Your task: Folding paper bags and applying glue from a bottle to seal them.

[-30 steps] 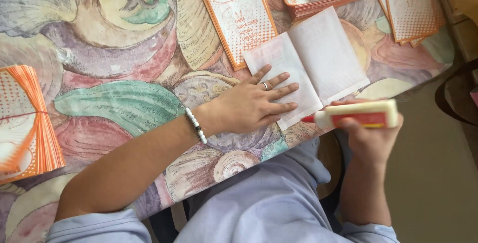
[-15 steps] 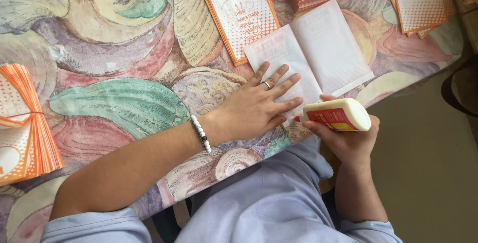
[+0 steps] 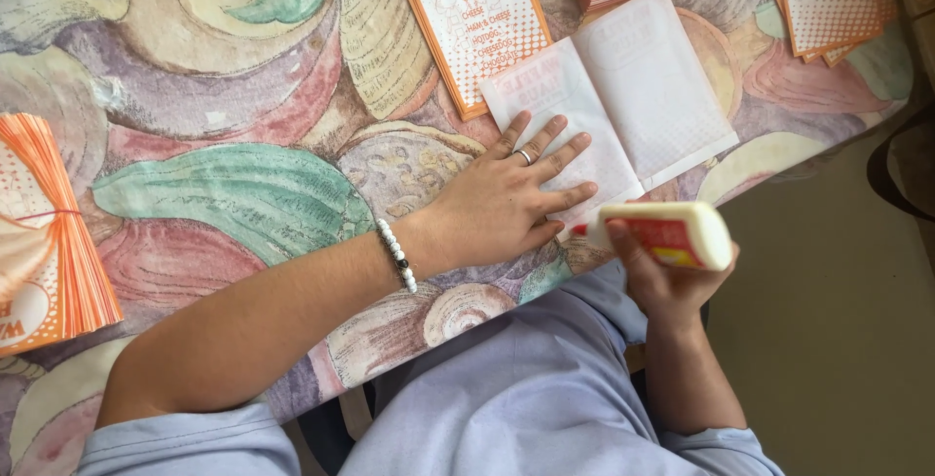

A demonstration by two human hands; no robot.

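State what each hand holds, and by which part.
Right hand grips the glue bottle around its body; left hand holds nothing, pressing flat on the white paper.

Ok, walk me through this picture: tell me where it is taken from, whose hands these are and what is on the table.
The camera sits on a person's head and looks down, so both hands are theirs. The left hand, with a ring and a beaded bracelet, lies flat on a white folded paper sheet. The right hand holds a cream glue bottle with a red label, its tip near the sheet's edge. Orange-and-white printed paper bags lie in stacks on the shell-patterned tablecloth.
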